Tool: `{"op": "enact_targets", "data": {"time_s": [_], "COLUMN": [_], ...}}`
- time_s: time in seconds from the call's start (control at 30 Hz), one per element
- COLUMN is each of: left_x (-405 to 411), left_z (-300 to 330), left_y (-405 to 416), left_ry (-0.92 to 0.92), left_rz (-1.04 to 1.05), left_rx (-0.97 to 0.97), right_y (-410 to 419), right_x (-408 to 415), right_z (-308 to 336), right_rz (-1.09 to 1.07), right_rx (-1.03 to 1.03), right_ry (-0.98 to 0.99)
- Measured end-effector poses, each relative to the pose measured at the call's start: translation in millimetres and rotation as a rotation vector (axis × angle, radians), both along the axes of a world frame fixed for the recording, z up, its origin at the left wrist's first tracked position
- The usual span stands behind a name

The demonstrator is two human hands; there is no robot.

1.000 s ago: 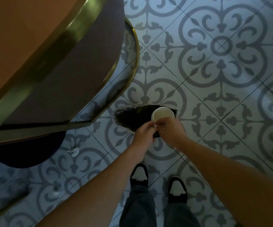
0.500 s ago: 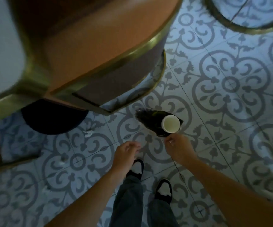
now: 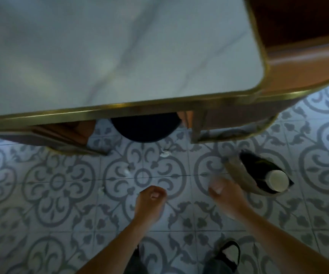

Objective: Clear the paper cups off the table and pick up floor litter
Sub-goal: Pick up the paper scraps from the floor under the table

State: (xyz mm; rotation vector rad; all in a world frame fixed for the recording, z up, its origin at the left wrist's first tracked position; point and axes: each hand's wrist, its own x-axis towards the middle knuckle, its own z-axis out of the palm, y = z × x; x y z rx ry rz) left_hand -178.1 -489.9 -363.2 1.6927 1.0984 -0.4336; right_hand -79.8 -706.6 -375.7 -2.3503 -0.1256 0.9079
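Observation:
A white paper cup sits mouth-up in a black bag lying on the patterned tile floor at the right. Small white scraps of litter lie on the tiles: one near the table's dark base, one further left, one lower left. My left hand hangs over the floor below the scraps, fingers curled in, nothing visible in it. My right hand is blurred, just left of the bag, with its fingers spread and nothing in it.
A white marble table top with a brass rim fills the upper view; its dark round base stands on the floor. Brown chairs with brass frames stand at the right and lower left. My shoes are at the bottom.
Both hands have let go of the bag with the cup and drawn back. My view has swung left, so the table top now shows and the bag sits at the right.

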Motion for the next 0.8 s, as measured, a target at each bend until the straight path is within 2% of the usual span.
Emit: {"op": "enact_targets", "data": {"time_s": [0.17,0.33,0.5,0.6,0.7,0.8], "left_x": [-33.4,-62.3,-76.7,-93.2,-96.4,-83.3], "left_z": [-1.3,-21.1,-76.1,-112.4,-145.5,-193.1], "left_y": [109.8,203.4,259.9,282.3,308.5,340.5], "left_ry": [-0.058,-0.117,-0.138,-0.087,-0.042,-0.089], "left_rz": [0.011,0.030,0.055,0.097,0.044,0.006], "left_rx": [0.125,0.164,0.247,0.248,0.296,0.367], "right_y": [106.2,202.4,269.8,295.2,322.7,363.0], "right_x": [-19.2,-32.7,-38.0,-46.5,-45.8,-19.0], "right_z": [-1.8,-25.1,-86.2,-121.3,-151.7,-190.8], "right_rz": [0.162,0.218,0.308,0.383,0.439,0.484], "right_rx": [-0.034,-0.034,0.001,0.001,0.005,0.027], "right_ry": [-0.106,-0.135,-0.225,-0.227,-0.183,-0.216]}}
